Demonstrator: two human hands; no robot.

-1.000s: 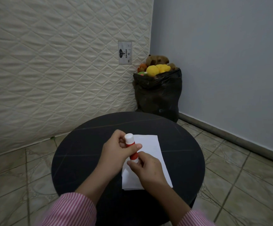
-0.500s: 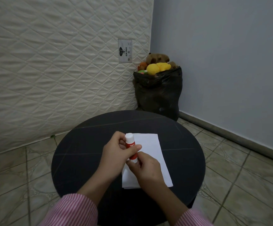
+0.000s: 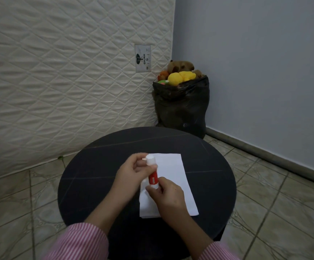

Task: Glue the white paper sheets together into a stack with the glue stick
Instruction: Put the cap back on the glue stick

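A stack of white paper sheets (image 3: 173, 175) lies on the round black table (image 3: 99, 177). Above its left part I hold a red glue stick (image 3: 153, 180) with a white cap (image 3: 150, 159), tilted slightly, cap end away from me. My left hand (image 3: 131, 175) wraps the upper part, fingers curled at the cap. My right hand (image 3: 166, 196) pinches the white bottom end of the stick. The hands hide the near-left part of the paper.
A quilted white mattress (image 3: 58, 81) leans against the wall behind the table. A black bag (image 3: 182, 109) full of soft toys stands in the corner by the grey wall. Tiled floor surrounds the table.
My left fingers have slid up towards the cap, and more of the red barrel shows between my two hands. The paper has not moved.
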